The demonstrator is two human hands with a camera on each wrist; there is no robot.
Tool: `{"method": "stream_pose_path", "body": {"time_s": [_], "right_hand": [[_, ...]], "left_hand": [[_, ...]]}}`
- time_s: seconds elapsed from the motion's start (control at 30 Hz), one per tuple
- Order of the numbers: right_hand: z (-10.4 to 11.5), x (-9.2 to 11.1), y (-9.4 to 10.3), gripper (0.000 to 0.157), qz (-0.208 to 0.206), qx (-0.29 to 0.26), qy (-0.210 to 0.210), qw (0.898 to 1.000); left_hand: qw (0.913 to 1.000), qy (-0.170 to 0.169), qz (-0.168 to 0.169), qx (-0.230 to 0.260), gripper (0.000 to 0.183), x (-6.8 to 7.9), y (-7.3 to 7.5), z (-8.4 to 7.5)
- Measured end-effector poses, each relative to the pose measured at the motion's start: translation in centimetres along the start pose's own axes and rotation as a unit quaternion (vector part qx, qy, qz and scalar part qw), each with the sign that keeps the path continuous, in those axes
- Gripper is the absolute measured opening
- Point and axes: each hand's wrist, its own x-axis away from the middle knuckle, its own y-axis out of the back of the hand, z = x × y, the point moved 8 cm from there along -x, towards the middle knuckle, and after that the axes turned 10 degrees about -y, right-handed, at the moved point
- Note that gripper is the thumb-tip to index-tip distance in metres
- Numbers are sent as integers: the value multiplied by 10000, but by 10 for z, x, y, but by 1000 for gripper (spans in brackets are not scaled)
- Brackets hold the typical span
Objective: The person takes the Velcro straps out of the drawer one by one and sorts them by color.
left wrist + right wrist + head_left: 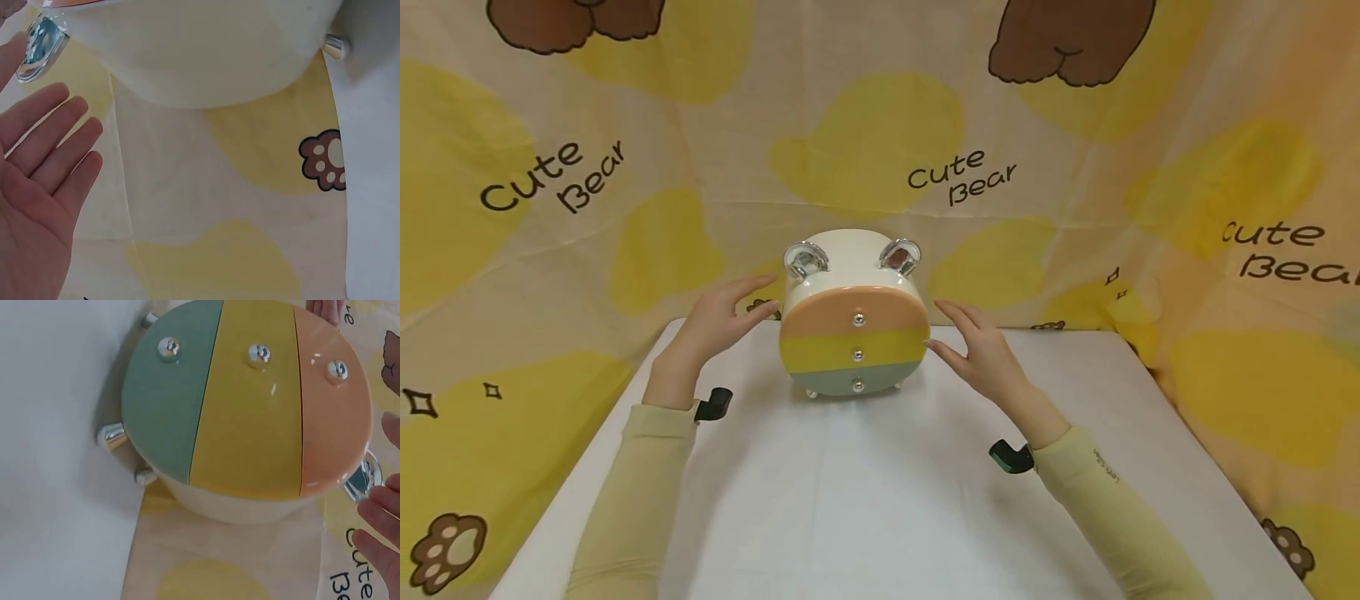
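A small rounded drawer box stands upright on the white table, its front striped orange, yellow and green with a silver knob on each band. Two shiny silver ears sit on its white top, and short silver feet hold it up. On its left side my left hand is held with straight fingers, apart from the ear in the left wrist view. My right hand is at the box's right side, fingers extended and thumb near the front edge; whether it touches is unclear. Neither hand grips anything.
A white cloth-covered table lies under the box. Behind and at both sides hangs a yellow and beige curtain printed with bears and lettering. Black camera mounts are strapped at both wrists.
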Motion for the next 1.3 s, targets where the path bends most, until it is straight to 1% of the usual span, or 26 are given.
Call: {"method": "stream_pose_path", "body": {"time_s": [0.1, 0.2, 0.3, 0.43, 0.57, 0.73, 1.0, 1.17, 1.3], "right_hand": [[10, -3, -4, 57, -204, -97, 47, 9997], [17, -5, -10, 56, -304, -252, -20, 9992], [23, -8, -15, 55, -386, -433, -77, 9983], [31, -13, -23, 52, -493, -690, -54, 9964], [37, -17, -33, 49, -493, -996, -64, 9938], [42, -21, -43, 46, -491, -1299, -118, 9902], [47, -24, -55, 43, -508, -1579, -348, 9855], [49, -25, -59, 38, -630, -1567, -406, 9848], [50, -27, -61, 31, -717, -1661, -548, 9820]], "left_hand": [[9999, 95, -41, 49, 55, -4, 0, 1], [9998, 152, -44, 141, 54, -8, -1, 0], [9995, 116, -34, 280, 52, -12, -3, -3], [9989, 96, 39, 461, 54, -16, -8, -4], [9979, 110, 71, 633, 55, -19, -12, -2], [9959, 146, 45, 896, 53, -21, -15, -1], [9951, 93, 31, 987, 48, -26, -14, -3], [9928, 256, 147, 1163, 50, -26, -15, -2], [9894, 403, 260, 1369, 53, -25, -16, -1]]}}
